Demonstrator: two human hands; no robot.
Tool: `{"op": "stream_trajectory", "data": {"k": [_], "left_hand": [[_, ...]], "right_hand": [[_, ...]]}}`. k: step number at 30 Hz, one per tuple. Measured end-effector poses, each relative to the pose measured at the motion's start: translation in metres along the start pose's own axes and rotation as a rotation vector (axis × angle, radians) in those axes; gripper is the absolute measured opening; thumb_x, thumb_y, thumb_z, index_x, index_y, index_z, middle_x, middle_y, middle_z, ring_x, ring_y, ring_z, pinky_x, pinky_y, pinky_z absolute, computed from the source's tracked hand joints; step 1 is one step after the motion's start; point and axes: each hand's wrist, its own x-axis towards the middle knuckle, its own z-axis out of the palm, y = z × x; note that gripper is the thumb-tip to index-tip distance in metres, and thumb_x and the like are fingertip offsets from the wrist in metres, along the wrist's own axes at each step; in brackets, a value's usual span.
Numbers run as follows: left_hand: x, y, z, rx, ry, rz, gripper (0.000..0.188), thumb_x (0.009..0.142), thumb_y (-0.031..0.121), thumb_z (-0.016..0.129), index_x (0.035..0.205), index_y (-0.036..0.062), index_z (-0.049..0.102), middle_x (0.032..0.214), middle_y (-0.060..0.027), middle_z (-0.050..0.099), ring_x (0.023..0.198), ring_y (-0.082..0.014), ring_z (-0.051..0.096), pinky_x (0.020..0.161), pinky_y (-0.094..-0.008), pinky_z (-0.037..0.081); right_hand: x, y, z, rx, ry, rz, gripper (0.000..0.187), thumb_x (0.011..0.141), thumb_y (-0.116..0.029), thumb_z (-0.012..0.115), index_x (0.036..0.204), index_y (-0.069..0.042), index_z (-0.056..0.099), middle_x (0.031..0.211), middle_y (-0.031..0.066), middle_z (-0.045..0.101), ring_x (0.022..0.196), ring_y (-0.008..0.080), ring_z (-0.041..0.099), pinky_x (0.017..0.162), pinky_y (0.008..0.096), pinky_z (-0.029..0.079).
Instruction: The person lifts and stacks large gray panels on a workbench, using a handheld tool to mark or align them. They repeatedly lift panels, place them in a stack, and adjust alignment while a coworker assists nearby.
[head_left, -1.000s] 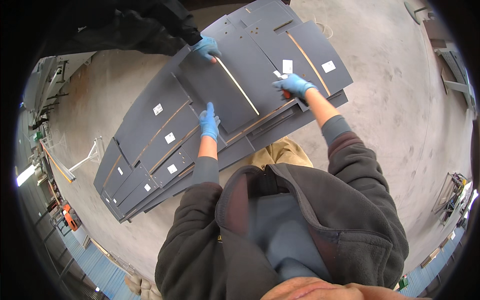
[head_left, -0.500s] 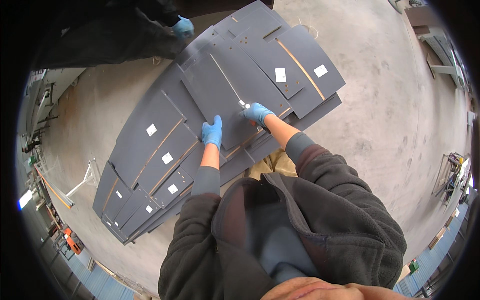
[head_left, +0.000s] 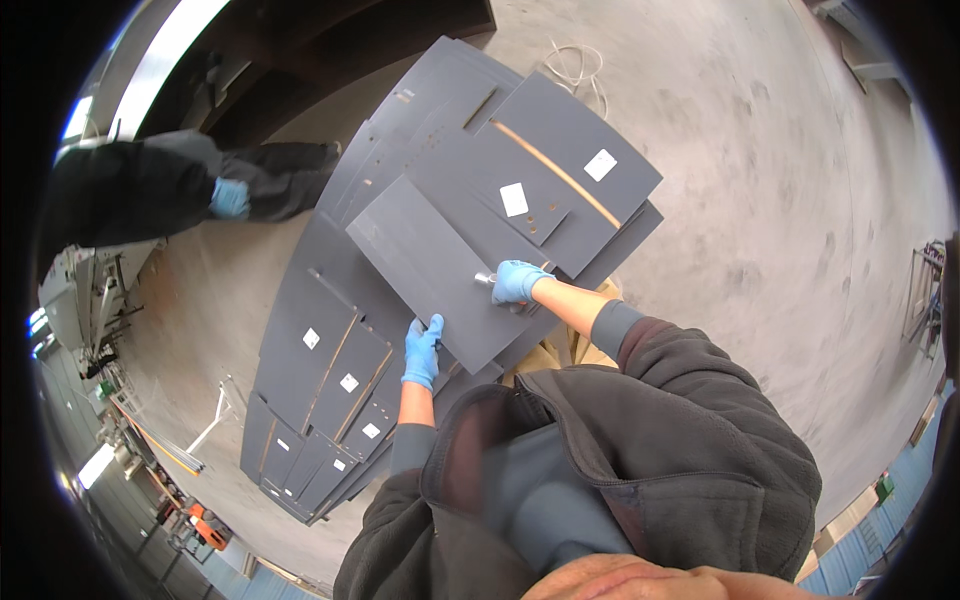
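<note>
A plain dark grey panel (head_left: pixel 430 260) lies askew over a spread of other grey panels in front of me. My left hand (head_left: pixel 422 352), in a blue glove, is closed on its near left edge, thumb on top. My right hand (head_left: pixel 518 283), also gloved in blue, is wrapped round a small tool with a silvery, rounded head (head_left: pixel 485 279), above the panel's right part. The fingers hide most of the tool, so its kind is unclear. Grey panels with white labels, such as one at the far right (head_left: pixel 560 130), overlap under and around it.
At the far left a co-worker in dark clothes stands beside the panels, with a blue-gloved hand (head_left: pixel 230 198) hanging down. A pale coiled cord (head_left: pixel 578 72) lies on the concrete floor (head_left: pixel 740 200) beyond them. A white metal stand (head_left: pixel 212 418) is on the left.
The panel under my hands has come nearer to me, and its pale lengthwise line no longer shows. Both hands sit lower in view. The co-worker's gloved hand has moved left, away from the panels.
</note>
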Motion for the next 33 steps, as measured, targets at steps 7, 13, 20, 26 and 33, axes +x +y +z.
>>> {"op": "stream_trajectory", "data": {"k": [7, 13, 20, 26, 33], "left_hand": [[0.012, 0.047, 0.128, -0.023, -0.02, -0.002, 0.023, 0.101, 0.027, 0.079, 0.105, 0.0109, 0.064, 0.083, 0.0075, 0.056, 0.07, -0.0038, 0.046, 0.064, -0.0242, 0.039], [0.043, 0.084, 0.206, 0.006, -0.076, 0.011, 0.035, 0.101, 0.027, 0.081, 0.087, 0.0146, 0.052, 0.077, 0.0077, 0.048, 0.068, -0.0043, 0.044, 0.063, -0.0251, 0.038], [0.065, 0.108, 0.219, 0.121, -0.209, -0.101, 0.028, 0.103, 0.029, 0.078, 0.093, 0.0142, 0.056, 0.086, 0.0035, 0.057, 0.076, -0.0084, 0.053, 0.072, -0.0303, 0.049], [0.073, 0.117, 0.22, 0.272, -0.229, -0.204, 0.02, 0.107, 0.026, 0.072, 0.1, 0.0144, 0.058, 0.088, 0.0005, 0.061, 0.079, -0.0138, 0.059, 0.075, -0.0329, 0.05], [0.09, 0.125, 0.232, 0.309, -0.231, -0.244, 0.023, 0.105, 0.026, 0.075, 0.095, 0.0138, 0.057, 0.087, -0.0007, 0.062, 0.076, -0.0147, 0.059, 0.079, -0.0369, 0.052]], "right_hand": [[-0.056, 0.049, -0.13, -0.085, 0.12, -0.081, 0.025, 0.087, -0.016, 0.062, 0.092, -0.002, 0.081, 0.078, 0.0156, 0.078, 0.075, 0.0296, 0.079, 0.077, 0.0421, 0.062], [-0.077, 0.085, -0.211, -0.004, 0.139, -0.042, 0.028, 0.086, -0.02, 0.064, 0.098, 0.0, 0.079, 0.075, 0.0137, 0.076, 0.068, 0.025, 0.075, 0.073, 0.0402, 0.061], [-0.086, 0.12, -0.232, 0.146, 0.129, -0.174, 0.029, 0.087, -0.017, 0.06, 0.099, -0.002, 0.081, 0.08, 0.0158, 0.079, 0.076, 0.0293, 0.078, 0.078, 0.0422, 0.061], [-0.078, 0.142, -0.228, 0.08, 0.201, -0.27, 0.035, 0.09, -0.026, 0.067, 0.114, -0.005, 0.082, 0.109, 0.0182, 0.079, 0.102, 0.0349, 0.078, 0.088, 0.0475, 0.061], [-0.075, 0.164, -0.247, 0.078, 0.197, -0.313, 0.034, 0.089, -0.022, 0.068, 0.116, -0.008, 0.082, 0.112, 0.0158, 0.081, 0.104, 0.034, 0.078, 0.084, 0.0537, 0.061]]}}
